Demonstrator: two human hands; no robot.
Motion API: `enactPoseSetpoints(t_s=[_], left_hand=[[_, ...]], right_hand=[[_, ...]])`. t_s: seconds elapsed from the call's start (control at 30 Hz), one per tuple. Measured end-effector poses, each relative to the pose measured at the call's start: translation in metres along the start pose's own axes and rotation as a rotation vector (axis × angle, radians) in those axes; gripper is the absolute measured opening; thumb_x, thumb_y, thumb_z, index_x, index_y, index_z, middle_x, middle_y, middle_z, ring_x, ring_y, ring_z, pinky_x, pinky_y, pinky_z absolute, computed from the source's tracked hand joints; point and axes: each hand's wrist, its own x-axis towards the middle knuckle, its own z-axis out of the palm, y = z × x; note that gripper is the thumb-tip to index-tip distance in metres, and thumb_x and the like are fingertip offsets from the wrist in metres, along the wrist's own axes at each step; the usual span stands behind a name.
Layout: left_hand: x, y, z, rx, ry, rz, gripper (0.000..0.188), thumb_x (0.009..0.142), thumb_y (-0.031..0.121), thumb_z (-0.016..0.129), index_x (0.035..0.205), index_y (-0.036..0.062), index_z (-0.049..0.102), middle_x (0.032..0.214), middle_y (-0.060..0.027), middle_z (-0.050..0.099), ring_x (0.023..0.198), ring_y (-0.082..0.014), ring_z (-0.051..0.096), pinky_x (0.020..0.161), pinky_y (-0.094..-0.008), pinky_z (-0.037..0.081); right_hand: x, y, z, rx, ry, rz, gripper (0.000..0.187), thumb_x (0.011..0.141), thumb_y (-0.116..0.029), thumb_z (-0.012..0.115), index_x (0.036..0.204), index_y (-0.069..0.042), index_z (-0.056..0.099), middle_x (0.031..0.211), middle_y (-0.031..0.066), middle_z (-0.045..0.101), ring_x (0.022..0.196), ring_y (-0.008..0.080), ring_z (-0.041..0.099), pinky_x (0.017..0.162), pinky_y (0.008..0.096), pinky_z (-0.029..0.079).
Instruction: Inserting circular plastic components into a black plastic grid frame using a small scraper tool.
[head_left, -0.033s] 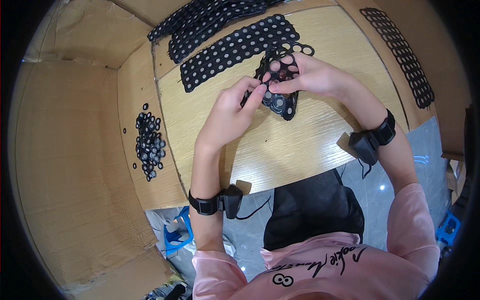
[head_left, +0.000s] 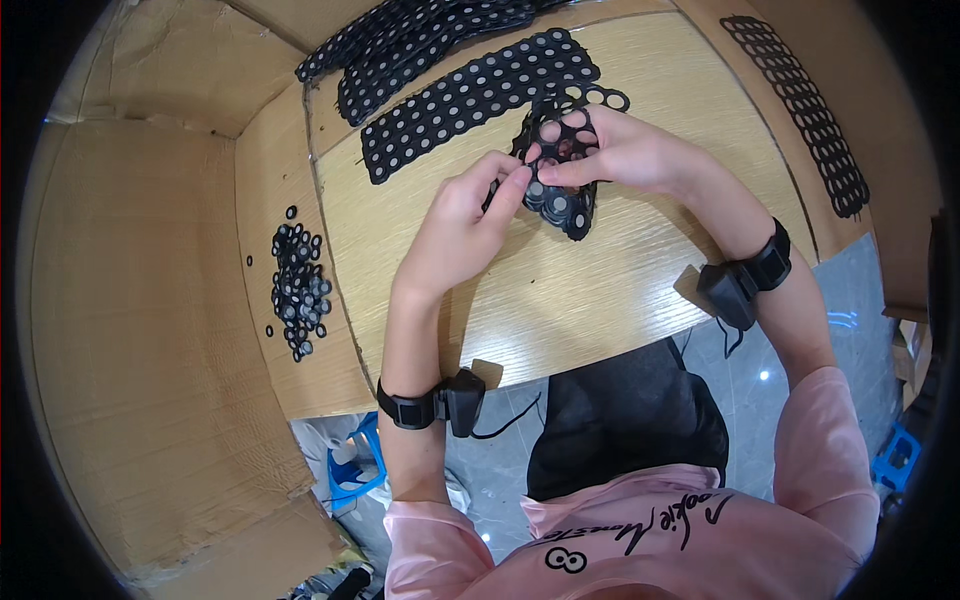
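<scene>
While the right hand (head_left: 625, 145) holds a black ring mesh (head_left: 562, 207) between thumb and fingers, the left hand (head_left: 465, 220) closes narrowly at its left edge, the pinched item hidden. Beyond the 2 hands: a disc-filled panel (head_left: 475, 98); left, loose rings (head_left: 298, 285); right, an openwork strip (head_left: 800, 115).

Held mesh (head_left: 575, 222): black and bendy, plastic or rubber by its look, slightly shiny.
Dotted sheets (head_left: 482, 97): same black stuff, pale discs looking matt.
Loose rings (head_left: 300, 290): black, faintly glossy from here.
Tabletop (head_left: 620, 275): pale wood grain, smooth, glaring near its front edge.
Walls (head_left: 140, 300): matt brown cardboard, creased.
Shirt (head_left: 650, 545): pink cloth, soft sheen.
Arm boxes (head_left: 465, 403): dark matt plastic.
Floor (head_left: 745, 390): grey, smooth, glossy.
</scene>
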Motion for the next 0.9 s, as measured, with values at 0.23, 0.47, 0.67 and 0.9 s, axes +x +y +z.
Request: enactPoseSetpoints(t_s=[0.23,0.47,0.67,0.9], left_hand=[[0.001,0.004,0.000,-0.449,-0.068,-0.145,0.020,0.101,0.020,0.045,0.097,0.0031,0.055,0.074,0.0039,0.049,0.063,-0.0031,0.041,0.055,-0.0187,0.034],[0.002,-0.002,0.002,-0.586,-0.030,-0.179,0.019,0.101,0.019,0.043,0.097,0.0049,0.055,0.073,0.0043,0.048,0.057,-0.0013,0.038,0.049,-0.0168,0.030],[0.009,-0.004,-0.005,-0.692,0.209,-0.173,0.020,0.102,0.020,0.042,0.098,0.0039,0.052,0.070,0.0026,0.042,0.055,-0.0041,0.035,0.047,-0.0185,0.028],[0.011,-0.011,-0.001,-0.625,0.292,-0.126,0.021,0.102,0.021,0.040,0.094,0.0048,0.050,0.072,0.0019,0.043,0.055,-0.0053,0.034,0.047,-0.0198,0.029]], right_hand=[[-0.003,-0.003,-0.005,0.127,-0.026,-0.005,0.028,0.082,-0.005,0.070,0.107,-0.004,0.059,0.103,0.0038,0.064,0.098,0.0124,0.059,0.090,0.0262,0.047],[0.000,0.002,-0.009,0.133,-0.086,-0.061,0.027,0.083,-0.008,0.070,0.107,-0.003,0.061,0.099,0.0025,0.065,0.096,0.0120,0.060,0.086,0.0256,0.048],[0.002,0.001,-0.011,0.180,-0.028,-0.038,0.022,0.084,-0.012,0.070,0.103,-0.004,0.063,0.094,0.0013,0.065,0.084,0.0113,0.059,0.078,0.0258,0.048],[0.006,0.001,-0.010,0.113,-0.029,-0.032,0.021,0.083,-0.014,0.071,0.100,-0.003,0.063,0.087,0.0001,0.064,0.076,0.0104,0.056,0.073,0.0245,0.045]])
